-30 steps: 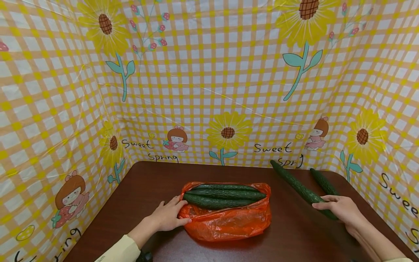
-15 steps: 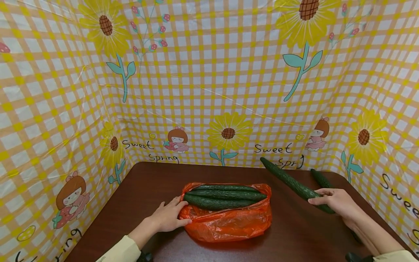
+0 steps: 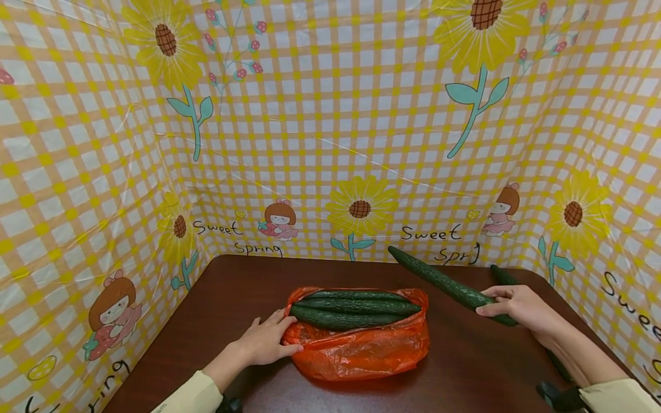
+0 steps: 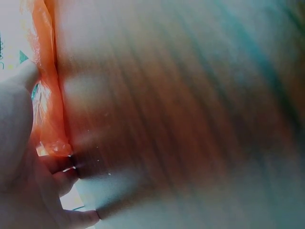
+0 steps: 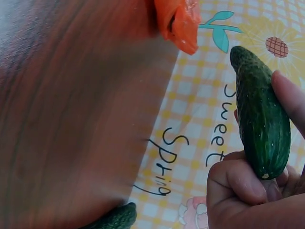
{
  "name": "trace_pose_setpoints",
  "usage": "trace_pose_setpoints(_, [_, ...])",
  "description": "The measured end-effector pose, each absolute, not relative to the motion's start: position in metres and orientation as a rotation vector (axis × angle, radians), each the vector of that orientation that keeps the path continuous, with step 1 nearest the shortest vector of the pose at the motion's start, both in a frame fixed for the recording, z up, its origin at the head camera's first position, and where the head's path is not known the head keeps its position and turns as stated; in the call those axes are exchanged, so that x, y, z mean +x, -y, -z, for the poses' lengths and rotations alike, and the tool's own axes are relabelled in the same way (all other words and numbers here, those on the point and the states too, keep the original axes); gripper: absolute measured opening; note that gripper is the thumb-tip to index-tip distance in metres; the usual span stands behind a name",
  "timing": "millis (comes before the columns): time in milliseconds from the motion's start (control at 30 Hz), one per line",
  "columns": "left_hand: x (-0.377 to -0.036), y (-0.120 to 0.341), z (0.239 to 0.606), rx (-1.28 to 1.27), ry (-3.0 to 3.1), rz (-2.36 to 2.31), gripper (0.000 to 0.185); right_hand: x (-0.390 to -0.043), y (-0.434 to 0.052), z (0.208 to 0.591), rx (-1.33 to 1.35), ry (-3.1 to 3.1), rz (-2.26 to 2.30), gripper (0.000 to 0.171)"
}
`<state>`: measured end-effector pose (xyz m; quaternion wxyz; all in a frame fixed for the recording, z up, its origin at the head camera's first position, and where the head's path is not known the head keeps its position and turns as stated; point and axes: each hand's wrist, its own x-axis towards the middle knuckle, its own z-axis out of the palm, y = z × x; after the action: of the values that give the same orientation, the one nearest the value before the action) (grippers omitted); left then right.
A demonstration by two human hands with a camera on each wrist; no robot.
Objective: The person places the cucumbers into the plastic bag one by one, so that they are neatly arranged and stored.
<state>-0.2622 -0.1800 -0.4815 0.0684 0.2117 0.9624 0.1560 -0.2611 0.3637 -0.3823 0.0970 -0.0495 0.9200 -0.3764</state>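
My right hand grips a long dark-green cucumber near its lower right end, thumb on one side and curled fingers below. The cucumber is raised and tilted, its far end pointing up and left. In the right wrist view, the held cucumber shows its blunt end close up. An orange-red plastic bag lies mid-table, its mouth spread around several cucumbers. At the bag's left end rests my left hand, fingers spread and fairly straight, touching the plastic. The left wrist view shows the thumb against the bag.
Another cucumber lies at the table's right side, partly hidden behind the right hand and forearm. The brown table meets checked, sunflower-printed sheeting at the back and both sides.
My right hand has carried the cucumber leftward and slightly up, bringing its tip nearer the bag. The left hand and the bag have stayed in place.
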Motion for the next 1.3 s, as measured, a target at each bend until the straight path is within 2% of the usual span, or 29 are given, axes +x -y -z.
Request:
trace_pose_setpoints(767, [-0.263, 0.18, 0.482, 0.635, -2.884, -0.472, 0.079, -0.295, -0.321, 0.381, -0.515, -2.616, 1.109, 0.048])
trace_pose_setpoints(1100, [-0.262, 0.18, 0.479, 0.633, -2.883, -0.478, 0.077, -0.316, -0.299, 0.383, -0.583, -2.529, 1.109, 0.056])
trace_pose_setpoints(1300, [-0.263, 0.18, 0.481, 0.634, -2.876, -0.481, 0.077, -0.326, -0.286, 0.387, -0.623, -2.511, 1.086, 0.052])
